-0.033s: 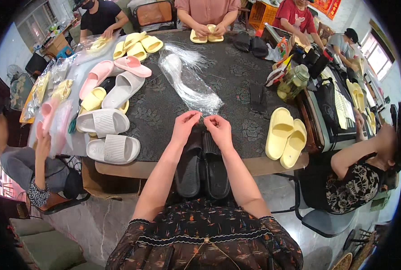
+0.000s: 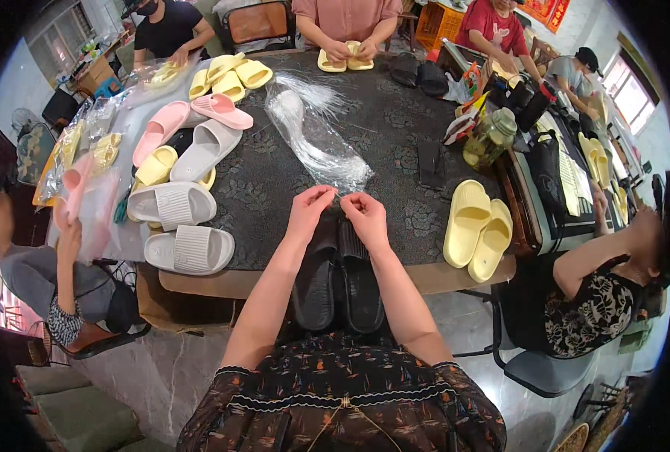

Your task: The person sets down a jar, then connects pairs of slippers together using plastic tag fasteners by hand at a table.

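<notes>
At frame centre, a thin clear tie (image 2: 340,195) is pinched between both hands, left hand (image 2: 310,208) and right hand (image 2: 365,216), unchanged above black slippers (image 2: 339,282) on the desk (image 2: 395,151).

A small slipper-packing workshop: several people are sitting around a dark patterned table (image 2: 395,143) where yellow slides (image 2: 478,230), pink slides (image 2: 192,120), white slides (image 2: 177,226) and a clear bag of plastic ties (image 2: 316,139) are lying.
</notes>
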{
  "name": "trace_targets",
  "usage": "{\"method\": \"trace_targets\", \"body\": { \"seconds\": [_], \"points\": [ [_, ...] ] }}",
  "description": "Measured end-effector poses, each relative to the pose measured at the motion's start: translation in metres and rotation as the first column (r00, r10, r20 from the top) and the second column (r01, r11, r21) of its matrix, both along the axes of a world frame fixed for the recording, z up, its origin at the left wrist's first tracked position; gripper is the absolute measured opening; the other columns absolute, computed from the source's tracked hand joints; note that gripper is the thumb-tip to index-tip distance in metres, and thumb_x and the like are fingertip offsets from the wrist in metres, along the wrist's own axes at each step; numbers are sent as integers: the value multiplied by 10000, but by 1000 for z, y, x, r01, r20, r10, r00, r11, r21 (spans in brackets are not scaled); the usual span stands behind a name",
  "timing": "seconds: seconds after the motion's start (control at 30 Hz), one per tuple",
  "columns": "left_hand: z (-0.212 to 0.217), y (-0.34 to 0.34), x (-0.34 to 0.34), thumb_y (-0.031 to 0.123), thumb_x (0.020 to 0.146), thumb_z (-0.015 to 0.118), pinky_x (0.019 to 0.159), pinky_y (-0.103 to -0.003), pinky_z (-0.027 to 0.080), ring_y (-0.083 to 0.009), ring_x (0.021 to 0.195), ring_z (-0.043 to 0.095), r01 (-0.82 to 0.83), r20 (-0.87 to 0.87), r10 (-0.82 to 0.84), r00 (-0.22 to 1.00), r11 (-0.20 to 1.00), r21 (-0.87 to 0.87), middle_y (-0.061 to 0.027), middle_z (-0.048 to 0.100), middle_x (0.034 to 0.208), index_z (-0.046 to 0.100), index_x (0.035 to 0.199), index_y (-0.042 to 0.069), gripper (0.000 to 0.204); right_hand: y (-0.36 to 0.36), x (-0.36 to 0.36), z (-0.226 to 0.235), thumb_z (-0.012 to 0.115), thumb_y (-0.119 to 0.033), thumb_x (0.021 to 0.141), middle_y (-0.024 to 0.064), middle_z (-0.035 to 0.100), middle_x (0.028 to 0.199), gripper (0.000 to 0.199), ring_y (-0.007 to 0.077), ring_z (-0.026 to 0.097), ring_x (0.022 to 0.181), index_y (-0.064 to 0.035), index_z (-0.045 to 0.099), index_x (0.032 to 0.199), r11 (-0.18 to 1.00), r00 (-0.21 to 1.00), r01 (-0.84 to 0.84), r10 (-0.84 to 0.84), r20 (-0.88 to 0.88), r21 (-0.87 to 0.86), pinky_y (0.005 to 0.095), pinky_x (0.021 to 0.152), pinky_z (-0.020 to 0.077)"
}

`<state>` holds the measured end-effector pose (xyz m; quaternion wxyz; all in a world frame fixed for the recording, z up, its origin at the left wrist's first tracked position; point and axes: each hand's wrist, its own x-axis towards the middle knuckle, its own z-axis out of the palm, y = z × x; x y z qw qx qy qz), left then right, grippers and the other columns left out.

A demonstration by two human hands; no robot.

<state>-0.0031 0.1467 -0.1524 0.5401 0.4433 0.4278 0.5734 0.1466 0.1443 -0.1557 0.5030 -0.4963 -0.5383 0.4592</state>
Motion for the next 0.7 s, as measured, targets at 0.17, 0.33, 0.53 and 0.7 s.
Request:
{"method": "trace_targets", "body": {
  "seconds": [0.17,0.33,0.53,0.7],
  "points": [
    [-4,1,-1,142,872,650,673,-207,412,-56,732,515,5,12,-5,1000,1000,16,22,626,825,690,967,6,171,-1,0,1,667,-123,853,-28,612,739,132,30,521,659,4,666,887,1000,1000,10,-10,24,-2,196,596,418],
    [-4,0,-2,137,875,647,682,-212,421,-57,738,521,18,10,-18,1000,1000,21,17,638,844,691,966,3,168,-4,0,3,669,-123,860,-33,610,745,128,24,513,659,0,663,894,1000,1000,-6,6,0,-8,189,589,408],
    [-1,-1,-1,126,871,651,700,-214,436,-60,763,547,36,22,-36,999,999,-2,8,653,864,686,975,-1,169,-5,0,4,673,-115,861,-53,595,753,110,9,483,647,-14,658,902,998,997,16,-11,-80,53,179,579,388],
    [-1,-2,-2,122,866,655,695,-220,443,-76,744,561,99,74,-96,993,994,-46,-1,643,835,680,967,5,157,-8,0,9,676,-106,858,-67,583,763,94,4,460,649,-21,652,889,999,994,29,-26,-106,23,173,581,375]
  ]
}}
